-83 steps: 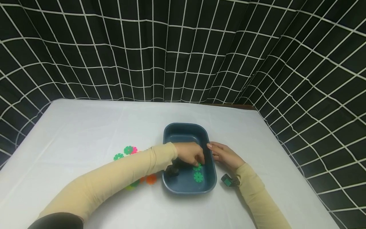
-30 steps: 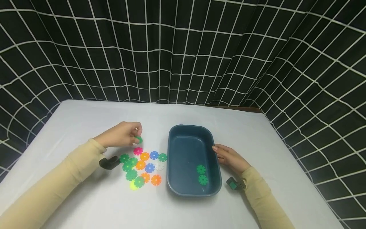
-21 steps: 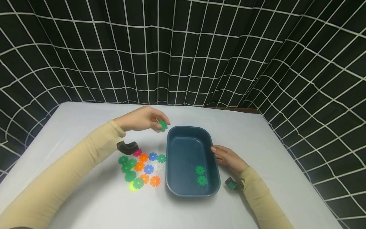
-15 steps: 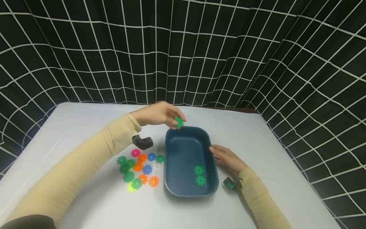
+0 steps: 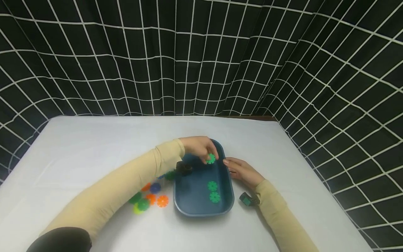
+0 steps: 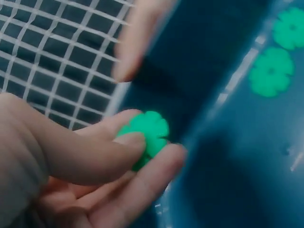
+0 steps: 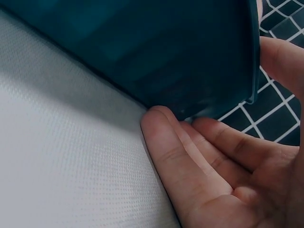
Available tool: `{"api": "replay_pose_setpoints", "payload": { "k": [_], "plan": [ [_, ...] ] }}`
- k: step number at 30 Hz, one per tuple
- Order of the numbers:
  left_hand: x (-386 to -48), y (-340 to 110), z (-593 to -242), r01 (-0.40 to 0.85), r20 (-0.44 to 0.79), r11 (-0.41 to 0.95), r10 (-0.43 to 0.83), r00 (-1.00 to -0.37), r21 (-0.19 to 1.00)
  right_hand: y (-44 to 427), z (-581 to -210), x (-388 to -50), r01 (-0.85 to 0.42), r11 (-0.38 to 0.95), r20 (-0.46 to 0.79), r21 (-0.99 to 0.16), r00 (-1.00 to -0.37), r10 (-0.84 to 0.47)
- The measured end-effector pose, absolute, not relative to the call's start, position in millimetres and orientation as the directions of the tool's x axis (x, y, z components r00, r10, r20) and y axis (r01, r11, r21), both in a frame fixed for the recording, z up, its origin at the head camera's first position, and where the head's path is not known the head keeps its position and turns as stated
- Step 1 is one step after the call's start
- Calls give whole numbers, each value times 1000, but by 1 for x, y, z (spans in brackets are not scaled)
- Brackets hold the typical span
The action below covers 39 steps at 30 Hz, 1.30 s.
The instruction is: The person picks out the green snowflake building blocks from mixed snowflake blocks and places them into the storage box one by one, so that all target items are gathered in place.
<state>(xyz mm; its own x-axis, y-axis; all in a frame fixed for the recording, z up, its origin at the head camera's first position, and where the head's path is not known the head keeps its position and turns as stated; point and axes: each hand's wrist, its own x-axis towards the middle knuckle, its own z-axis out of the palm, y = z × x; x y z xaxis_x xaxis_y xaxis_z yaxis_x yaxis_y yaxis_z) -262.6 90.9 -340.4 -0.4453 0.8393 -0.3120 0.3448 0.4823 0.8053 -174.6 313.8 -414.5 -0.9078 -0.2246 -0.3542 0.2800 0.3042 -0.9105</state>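
My left hand [image 5: 199,146] is over the far part of a blue-grey plastic bin [image 5: 193,197]. It pinches a green notched interlocking disc [image 5: 211,159] between thumb and fingers; the left wrist view shows the same green disc [image 6: 156,130] close up, above the bin. On the bin floor lie two more green discs, a farther disc [image 5: 212,186] and a nearer disc [image 5: 215,197]. My right hand [image 5: 244,170] rests against the bin's right side, fingers fairly straight. In the right wrist view its fingertips [image 7: 164,126] touch the outer wall low down, near the table.
Left of the bin, several loose discs lie on the white-covered table [image 5: 189,234], among them an orange disc [image 5: 162,201], a blue disc [image 5: 155,188] and a yellow disc [image 5: 137,209]. My left sleeve [image 5: 126,183] hides others. A black gridded curtain [image 5: 141,70] surrounds the table.
After reaching to the loose discs at the left, my left hand has carried one green disc rightward and down into the bin's far part. My right hand stays at the bin's side.
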Motion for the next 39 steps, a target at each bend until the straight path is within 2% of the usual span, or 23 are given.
{"api": "replay_pose_setpoints", "payload": {
  "k": [4,11,19,24,28,34,39],
  "plan": [
    [-252,99,-355,384,-341,516,832,-438,766,314,-415,-175,278,297,-352,-913,-906,-233],
    [-245,103,-374,462,-273,494,842,-465,736,314,-416,-175,277,294,-348,-915,-910,-227],
    [-238,104,-376,443,-298,490,849,-436,750,311,-415,-175,279,282,-348,-918,-907,-235],
    [-237,104,-376,557,-277,490,862,-426,670,312,-414,-175,283,285,-352,-916,-907,-230],
    [-237,103,-373,639,-247,474,875,-416,605,313,-415,-176,277,285,-350,-918,-904,-246],
    [-233,95,-359,664,-229,455,886,-403,593,315,-415,-176,268,283,-343,-921,-903,-259],
    [-229,66,-335,652,-97,398,889,-447,646,313,-414,-176,258,303,-338,-917,-908,-250]
  ]
}}
